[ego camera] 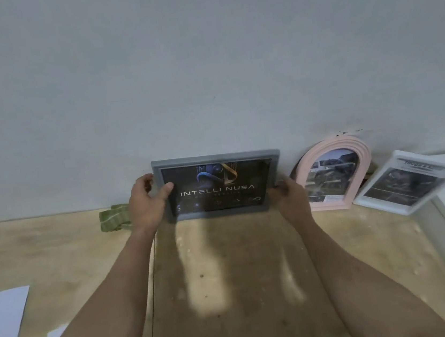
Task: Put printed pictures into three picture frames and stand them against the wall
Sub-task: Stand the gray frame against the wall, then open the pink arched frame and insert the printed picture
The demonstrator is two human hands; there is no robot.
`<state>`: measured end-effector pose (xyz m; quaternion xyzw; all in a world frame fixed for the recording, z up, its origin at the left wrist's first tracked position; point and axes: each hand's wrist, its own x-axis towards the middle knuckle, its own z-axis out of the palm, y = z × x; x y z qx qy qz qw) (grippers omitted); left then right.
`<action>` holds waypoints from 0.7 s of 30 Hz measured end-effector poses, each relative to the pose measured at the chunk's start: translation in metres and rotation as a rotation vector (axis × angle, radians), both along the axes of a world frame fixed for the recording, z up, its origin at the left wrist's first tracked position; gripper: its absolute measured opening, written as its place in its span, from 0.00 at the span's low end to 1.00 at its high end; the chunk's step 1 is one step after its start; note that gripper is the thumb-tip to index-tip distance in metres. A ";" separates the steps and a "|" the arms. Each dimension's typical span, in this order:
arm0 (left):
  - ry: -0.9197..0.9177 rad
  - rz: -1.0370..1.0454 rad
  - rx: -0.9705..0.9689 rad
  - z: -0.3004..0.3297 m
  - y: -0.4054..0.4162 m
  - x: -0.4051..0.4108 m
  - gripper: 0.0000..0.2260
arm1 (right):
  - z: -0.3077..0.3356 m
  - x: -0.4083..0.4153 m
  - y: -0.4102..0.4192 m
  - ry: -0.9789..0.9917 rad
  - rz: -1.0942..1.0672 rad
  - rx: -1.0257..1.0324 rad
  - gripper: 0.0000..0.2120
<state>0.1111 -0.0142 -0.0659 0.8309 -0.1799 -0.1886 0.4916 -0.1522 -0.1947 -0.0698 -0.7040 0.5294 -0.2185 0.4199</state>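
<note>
Two bare forearms reach out from the near edge of the worn wooden desk [229, 279] toward its back edge, where the work is. Between the hands stands a grey rectangular picture frame [216, 158] holding a dark print with a logo and the words INTELLI NUSA. Its bottom rail sits on the desk at the back edge and its top leans to the pale grey wall [202, 58], or very nearly; I cannot tell whether it touches. The left hand [147, 202] grips the frame's left side, thumb across the front and fingers [148, 178] curled round the edge. The right hand [289, 196] holds the lower right corner, its fingers partly blurred. Held at both sides, the frame can be tilted evenly, probably to settle its lean before letting go.

Just to its right, a pink arched frame [365, 156] with a photo leans on the wall, then a white rectangular frame [360, 202], tilted and askew, nearer the right edge. A crumpled green cloth [112, 218] lies left of the left hand, and white paper sheets [2, 321] lie at the near left corner.
</note>
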 end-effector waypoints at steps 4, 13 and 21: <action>-0.079 -0.022 -0.063 0.018 0.010 -0.046 0.23 | 0.018 -0.022 0.026 0.058 -0.013 -0.114 0.13; -0.051 -0.319 -0.146 0.070 -0.046 -0.130 0.10 | 0.064 -0.092 0.020 0.062 -0.188 -0.042 0.24; 0.041 -0.464 -0.100 0.055 -0.143 -0.197 0.10 | 0.048 -0.152 -0.061 0.124 -0.263 -0.051 0.21</action>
